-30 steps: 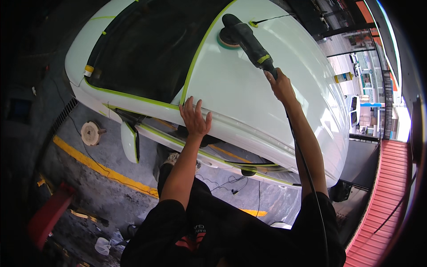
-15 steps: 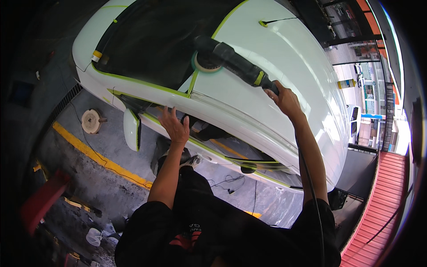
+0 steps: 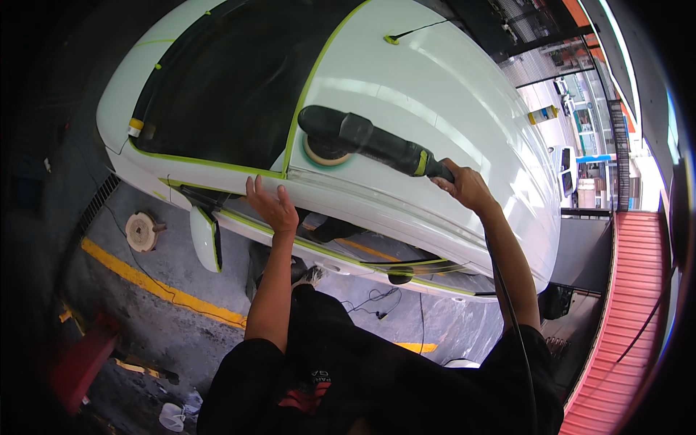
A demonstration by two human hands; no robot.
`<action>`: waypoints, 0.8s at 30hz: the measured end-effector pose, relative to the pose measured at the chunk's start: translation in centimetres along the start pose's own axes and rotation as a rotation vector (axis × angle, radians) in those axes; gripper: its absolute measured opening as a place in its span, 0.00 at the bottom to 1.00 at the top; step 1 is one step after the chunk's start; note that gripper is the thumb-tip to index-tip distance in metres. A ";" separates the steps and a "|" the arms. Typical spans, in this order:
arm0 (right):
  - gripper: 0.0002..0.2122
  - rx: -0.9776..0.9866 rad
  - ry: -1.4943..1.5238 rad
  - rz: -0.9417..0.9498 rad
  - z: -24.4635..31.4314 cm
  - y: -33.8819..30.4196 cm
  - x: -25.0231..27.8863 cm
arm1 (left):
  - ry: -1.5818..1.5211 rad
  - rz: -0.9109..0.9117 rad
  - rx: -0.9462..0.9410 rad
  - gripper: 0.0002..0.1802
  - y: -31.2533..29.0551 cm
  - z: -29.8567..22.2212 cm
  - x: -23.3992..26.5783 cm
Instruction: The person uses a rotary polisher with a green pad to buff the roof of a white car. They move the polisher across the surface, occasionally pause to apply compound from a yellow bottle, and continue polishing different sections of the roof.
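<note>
My right hand (image 3: 465, 187) is closed around the rear handle of a black polisher (image 3: 368, 143) with a green band. Its round pad (image 3: 326, 154) sits on the roof of a white car (image 3: 391, 101), beside the yellow-green masking tape (image 3: 313, 83) along the dark windscreen (image 3: 228, 87). A black cord hangs from the tool along my right forearm. My left hand (image 3: 274, 206) has its fingers spread at the roof's near edge, above the open-looking side window, and holds nothing. Whether its palm presses on the car cannot be made out.
A white side mirror (image 3: 206, 239) juts out from the car's near side. Below are a round beige stool-like object (image 3: 143, 232), a yellow floor line (image 3: 159, 283) and loose cables (image 3: 377, 303). A yellow-labelled bottle (image 3: 543, 114) is at the roof's far right. Red corrugated panelling (image 3: 627, 312) stands right.
The polisher's pad has moved off the windscreen-side tape onto the roof, nearer the roof's near edge. My left hand stays spread by that edge. The whole view has shifted somewhat.
</note>
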State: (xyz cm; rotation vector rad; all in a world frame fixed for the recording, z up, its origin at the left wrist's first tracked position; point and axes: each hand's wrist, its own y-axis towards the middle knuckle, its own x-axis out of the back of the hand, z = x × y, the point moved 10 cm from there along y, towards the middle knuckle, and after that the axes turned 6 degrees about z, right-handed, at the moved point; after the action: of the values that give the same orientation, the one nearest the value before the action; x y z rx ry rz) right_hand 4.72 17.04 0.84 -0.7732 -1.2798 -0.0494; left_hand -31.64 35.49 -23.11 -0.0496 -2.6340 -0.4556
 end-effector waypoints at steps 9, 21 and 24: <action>0.24 -0.250 0.215 -0.223 -6.7 0.4 0.8 | 0.029 0.087 -0.040 0.36 0.9 -6.6 -7.0; 0.25 -0.620 0.506 -0.504 -15.8 2.2 3.3 | 0.238 0.113 -0.064 0.37 0.5 -7.3 -8.5; 0.25 -0.704 0.541 -0.515 -18.6 0.2 2.4 | 0.248 0.080 -0.132 0.34 0.9 -8.5 -8.4</action>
State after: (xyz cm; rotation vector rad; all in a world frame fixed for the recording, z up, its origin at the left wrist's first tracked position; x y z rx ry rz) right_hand 21.19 8.01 1.45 -0.9126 -0.8946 -1.0998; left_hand -20.38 33.94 -19.52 -0.1319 -2.3476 -0.5694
